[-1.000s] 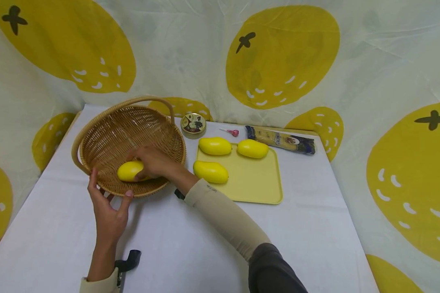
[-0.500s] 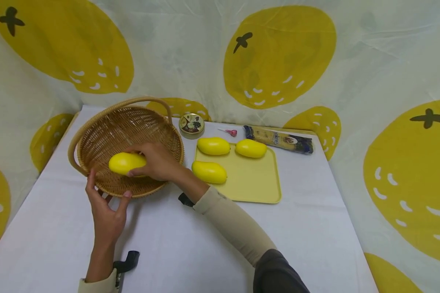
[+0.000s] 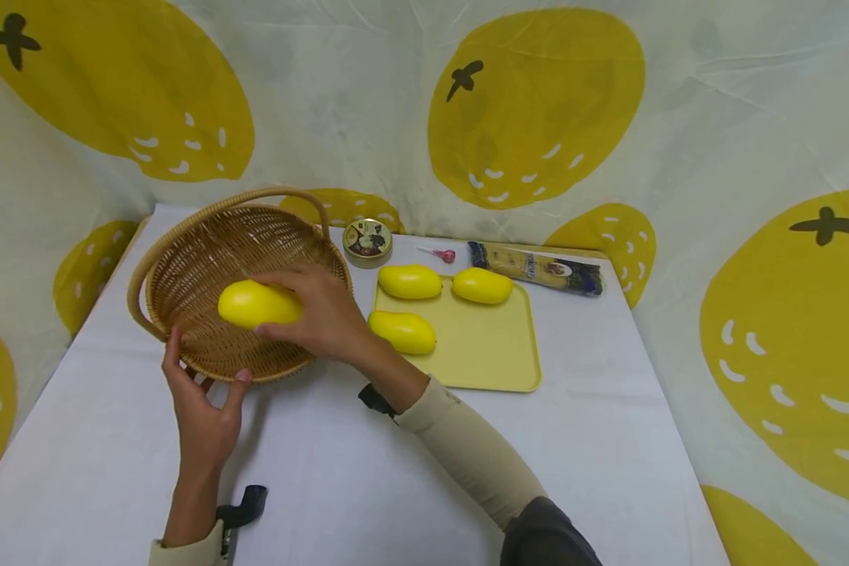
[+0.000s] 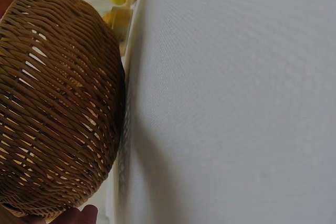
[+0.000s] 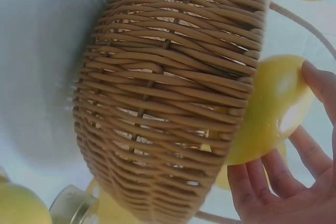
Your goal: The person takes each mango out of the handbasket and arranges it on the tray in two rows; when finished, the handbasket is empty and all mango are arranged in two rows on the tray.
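My right hand (image 3: 325, 314) grips a yellow mango (image 3: 258, 304) and holds it above the wicker basket (image 3: 184, 259) at the table's left. The right wrist view shows the same mango (image 5: 273, 111) in my fingers, just past the basket's woven wall (image 5: 168, 93). My left hand (image 3: 201, 397) touches the basket's near rim with thumb and fingers spread. Three more mangoes (image 3: 410, 281) (image 3: 483, 286) (image 3: 402, 332) lie on the yellow tray (image 3: 495, 354) to the right of the basket.
Behind the tray lie a round tin (image 3: 367, 241), a pink lollipop (image 3: 440, 254) and a dark pasta packet (image 3: 535, 268). A lemon-print cloth hangs behind and around the white table (image 3: 594, 440). The left wrist view shows the basket wall (image 4: 58, 108) against the table cloth.
My right hand has lifted the mango from the basket's floor and carried it up and slightly right. The left hand has stayed at the rim.
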Demonstrator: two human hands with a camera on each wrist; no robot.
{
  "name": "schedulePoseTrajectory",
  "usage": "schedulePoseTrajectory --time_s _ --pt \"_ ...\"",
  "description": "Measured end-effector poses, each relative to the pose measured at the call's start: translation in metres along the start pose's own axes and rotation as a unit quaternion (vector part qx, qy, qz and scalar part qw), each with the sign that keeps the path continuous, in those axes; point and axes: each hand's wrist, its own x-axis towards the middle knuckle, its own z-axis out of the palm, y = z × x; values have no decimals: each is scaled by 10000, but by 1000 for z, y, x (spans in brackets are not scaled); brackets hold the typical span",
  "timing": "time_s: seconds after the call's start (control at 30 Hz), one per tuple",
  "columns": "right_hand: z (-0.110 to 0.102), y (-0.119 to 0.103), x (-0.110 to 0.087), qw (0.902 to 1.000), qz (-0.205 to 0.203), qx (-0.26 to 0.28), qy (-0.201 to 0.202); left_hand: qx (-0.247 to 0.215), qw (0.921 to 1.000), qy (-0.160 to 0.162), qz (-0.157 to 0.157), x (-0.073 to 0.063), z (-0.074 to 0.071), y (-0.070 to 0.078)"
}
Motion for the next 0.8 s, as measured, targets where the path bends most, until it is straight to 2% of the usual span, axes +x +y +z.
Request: schedulePoseTrajectory --time_s 0.33,0.47,0.8 --pt "-17 4 -26 9957 99 405 826 -4 10000 16 29 0 0 -3" --pt "-24 8 -35 9929 122 579 1034 15 10000 36 35 1 0 -5" --pt "-40 29 -57 9835 243 733 1636 17 10000 15 66 -1 1 0"
